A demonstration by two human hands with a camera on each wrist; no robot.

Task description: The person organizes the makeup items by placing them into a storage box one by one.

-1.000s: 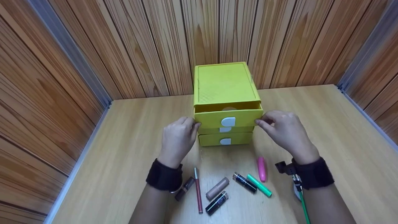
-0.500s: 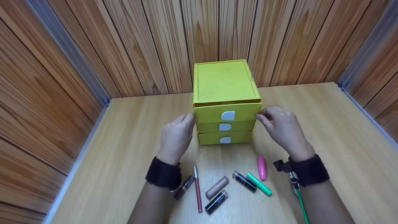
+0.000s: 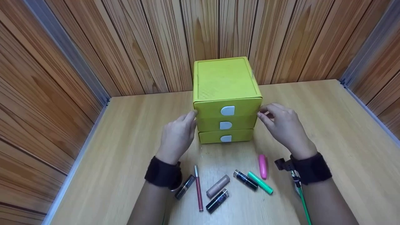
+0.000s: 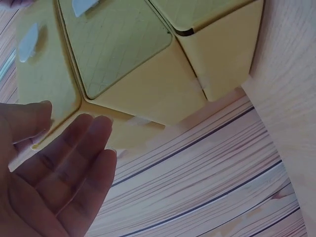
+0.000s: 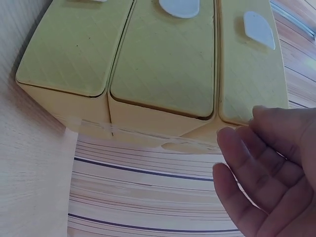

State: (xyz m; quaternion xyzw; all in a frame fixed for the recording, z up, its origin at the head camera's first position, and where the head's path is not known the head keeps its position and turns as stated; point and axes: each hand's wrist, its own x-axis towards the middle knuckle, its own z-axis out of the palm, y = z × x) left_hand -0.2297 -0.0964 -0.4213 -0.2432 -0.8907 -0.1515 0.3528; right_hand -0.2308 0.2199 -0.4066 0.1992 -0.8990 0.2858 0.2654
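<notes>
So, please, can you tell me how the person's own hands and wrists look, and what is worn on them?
No gloves or sleeves show on the left hand or right hand. Each wrist wears a wide black band: left band, right band. A small black piece sticks out beside the right one, with a green cable below.

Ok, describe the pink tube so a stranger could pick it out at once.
Find the yellow-green box with drawer fronts on the table. Between its front right corner and the green tube lies the pink tube. It alone is pink, and it lies nearer the right hand than the green tube does.
</notes>
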